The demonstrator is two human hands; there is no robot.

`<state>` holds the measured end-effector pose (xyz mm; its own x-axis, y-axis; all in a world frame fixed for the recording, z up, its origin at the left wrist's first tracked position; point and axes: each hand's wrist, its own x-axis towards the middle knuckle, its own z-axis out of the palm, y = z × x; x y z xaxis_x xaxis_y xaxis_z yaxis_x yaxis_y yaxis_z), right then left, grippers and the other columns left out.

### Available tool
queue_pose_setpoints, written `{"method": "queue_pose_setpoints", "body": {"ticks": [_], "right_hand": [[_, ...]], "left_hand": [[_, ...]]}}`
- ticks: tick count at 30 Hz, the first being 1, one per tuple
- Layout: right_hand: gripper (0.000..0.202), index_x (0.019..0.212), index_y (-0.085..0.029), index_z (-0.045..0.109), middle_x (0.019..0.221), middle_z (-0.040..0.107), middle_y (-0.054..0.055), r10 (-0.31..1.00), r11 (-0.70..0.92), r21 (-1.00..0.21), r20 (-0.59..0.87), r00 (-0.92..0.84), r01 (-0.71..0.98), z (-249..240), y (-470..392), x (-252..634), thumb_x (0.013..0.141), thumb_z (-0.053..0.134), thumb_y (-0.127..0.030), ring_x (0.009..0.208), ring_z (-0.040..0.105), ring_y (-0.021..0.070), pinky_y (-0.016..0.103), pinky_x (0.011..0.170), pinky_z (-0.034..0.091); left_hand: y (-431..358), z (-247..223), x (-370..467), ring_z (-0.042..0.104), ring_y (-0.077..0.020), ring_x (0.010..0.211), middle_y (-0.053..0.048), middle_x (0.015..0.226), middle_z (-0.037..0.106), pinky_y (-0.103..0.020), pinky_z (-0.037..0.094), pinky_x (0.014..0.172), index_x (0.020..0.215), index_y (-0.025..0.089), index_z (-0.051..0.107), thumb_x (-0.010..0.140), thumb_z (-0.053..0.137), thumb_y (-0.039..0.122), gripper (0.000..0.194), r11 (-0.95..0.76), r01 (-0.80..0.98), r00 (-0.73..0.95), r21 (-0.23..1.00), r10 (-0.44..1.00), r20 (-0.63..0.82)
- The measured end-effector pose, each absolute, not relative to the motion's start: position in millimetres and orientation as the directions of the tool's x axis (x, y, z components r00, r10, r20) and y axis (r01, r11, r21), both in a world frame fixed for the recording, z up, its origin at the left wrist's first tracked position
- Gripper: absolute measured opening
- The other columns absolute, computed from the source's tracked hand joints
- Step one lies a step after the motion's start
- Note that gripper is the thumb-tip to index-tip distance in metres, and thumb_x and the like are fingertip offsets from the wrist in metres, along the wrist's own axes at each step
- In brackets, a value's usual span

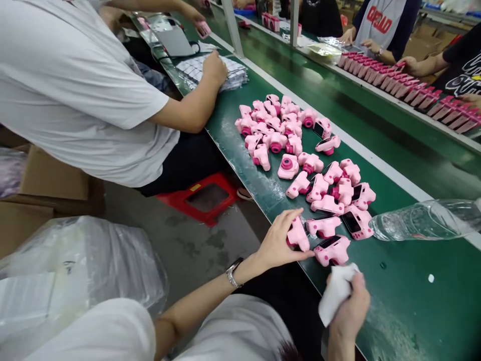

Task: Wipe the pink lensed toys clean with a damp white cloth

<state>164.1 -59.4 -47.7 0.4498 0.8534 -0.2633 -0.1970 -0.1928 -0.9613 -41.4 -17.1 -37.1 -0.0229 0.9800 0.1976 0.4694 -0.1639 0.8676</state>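
Note:
My left hand (280,239) spans a pink toy camera (298,235) near the table's edge, fingers at one end and thumb at the other. In my right hand (352,306) is a crumpled white cloth (336,291), raised over the near edge; this hand is slightly blurred. Just beyond my left thumb lies another pink toy camera (332,249) with its dark screen partly showing. A further toy camera (323,227) rests on its side behind it. Several more, some with magenta lenses, lie in a loose heap (276,133) farther up the table.
A clear plastic bottle (424,219) lies on the green table (406,296) at right, near a small white piece (431,278). At left a co-worker in a white shirt (82,95) sits by stacked sheets (229,72). A red stool (203,198) and plastic-wrapped bundle (124,255) stand below.

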Motion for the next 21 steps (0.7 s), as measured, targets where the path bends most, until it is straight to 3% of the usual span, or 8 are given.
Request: {"method": "queue_pose_setpoints", "body": {"ticks": [3, 5, 7, 9, 12, 15, 18, 21], "right_hand": [[0.048, 0.076, -0.013, 0.075, 0.071, 0.072, 0.007, 0.899, -0.211, -0.977, -0.209, 0.384, -0.037, -42, -48, 138, 0.078, 0.078, -0.061, 0.069, 0.067, 0.023, 0.034, 0.065, 0.052], [0.057, 0.093, -0.011, 0.079, 0.089, 0.078, 0.012, 0.932, -0.136, -0.986, -0.092, 0.351, 0.101, -33, -38, 128, 0.086, 0.066, -0.066, 0.088, 0.072, 0.0281, 0.039, 0.078, 0.056], [0.061, 0.109, -0.011, 0.078, 0.104, 0.078, 0.014, 0.921, -0.049, -0.979, 0.034, 0.389, 0.2, -25, -34, 123, 0.093, 0.056, -0.066, 0.1, 0.072, 0.0304, 0.042, 0.086, 0.057], [0.057, 0.115, -0.013, 0.077, 0.112, 0.077, 0.015, 0.876, 0.049, -0.967, 0.162, 0.455, 0.25, -20, -38, 121, 0.098, 0.053, -0.061, 0.106, 0.072, 0.031, 0.044, 0.088, 0.057], [0.05, 0.115, -0.015, 0.077, 0.115, 0.074, 0.015, 0.78, 0.233, -0.908, 0.389, 0.49, 0.35, -12, -49, 120, 0.1, 0.053, -0.056, 0.11, 0.07, 0.0321, 0.047, 0.091, 0.057], [0.042, 0.118, -0.017, 0.075, 0.116, 0.071, 0.015, 0.661, 0.275, -0.863, 0.49, 0.569, 0.424, -3, -53, 121, 0.101, 0.055, -0.049, 0.11, 0.068, 0.0313, 0.05, 0.094, 0.055], [0.038, 0.118, -0.017, 0.074, 0.112, 0.071, 0.013, 0.675, 0.185, -0.921, 0.373, 0.637, 0.344, 5, -51, 125, 0.103, 0.05, -0.042, 0.105, 0.069, 0.0289, 0.051, 0.095, 0.054], [0.037, 0.104, -0.018, 0.076, 0.106, 0.07, 0.01, 0.719, 0.183, -0.937, 0.334, 0.61, 0.297, 8, -53, 124, 0.103, 0.049, -0.043, 0.11, 0.067, 0.0293, 0.052, 0.099, 0.052]], "left_hand": [[-12, -25, -39, 0.064, -0.0306, 0.116, -0.012, 0.126, 0.064, -0.047, 0.051, 0.107, 0.136, 0.021, 0.052, 0.064, 0.09, 0.062, 0.092, -0.017, 0.09, -0.072, 0.996, 0.997, 0.024], [-9, -16, -37, 0.067, -0.0275, 0.103, -0.01, 0.115, 0.065, -0.042, 0.055, 0.093, 0.132, 0.021, 0.051, 0.069, 0.079, 0.077, 0.089, 0.061, -0.197, 0.044, 0.978, 0.998, -0.054], [-9, -7, -34, 0.067, -0.0246, 0.094, -0.008, 0.108, 0.064, -0.037, 0.056, 0.081, 0.127, 0.022, 0.052, 0.067, 0.073, 0.086, 0.09, 0.084, -0.354, 0.135, 0.932, 0.99, -0.038], [-13, 3, -26, 0.064, -0.0214, 0.092, -0.007, 0.109, 0.062, -0.033, 0.054, 0.08, 0.123, 0.023, 0.053, 0.066, 0.077, 0.084, 0.087, 0.054, -0.343, 0.104, 0.938, 0.994, -0.02], [-24, 22, -13, 0.061, -0.0227, 0.107, -0.011, 0.128, 0.06, -0.037, 0.05, 0.099, 0.133, 0.023, 0.051, 0.088, 0.064, 0.074, 0.07, 0.002, -0.11, 0.046, 0.994, 0.999, 0.003], [-35, 38, -6, 0.057, -0.0271, 0.128, -0.014, 0.147, 0.056, -0.042, 0.042, 0.115, 0.148, 0.022, 0.048, 0.103, 0.047, 0.06, 0.058, -0.025, -0.023, 0.223, 0.999, 0.974, 0.03], [-37, 41, -6, 0.066, -0.0209, 0.101, -0.01, 0.128, 0.069, -0.031, 0.055, 0.088, 0.153, 0.027, 0.046, 0.095, 0.066, 0.052, 0.066, 0.14, -0.213, 0.369, 0.967, 0.928, -0.053], [-36, 31, 0, 0.064, -0.0145, 0.079, -0.006, 0.111, 0.071, -0.022, 0.052, 0.067, 0.141, 0.024, 0.058, 0.074, 0.086, 0.048, 0.076, 0.278, -0.432, 0.428, 0.858, 0.901, -0.076]]}}
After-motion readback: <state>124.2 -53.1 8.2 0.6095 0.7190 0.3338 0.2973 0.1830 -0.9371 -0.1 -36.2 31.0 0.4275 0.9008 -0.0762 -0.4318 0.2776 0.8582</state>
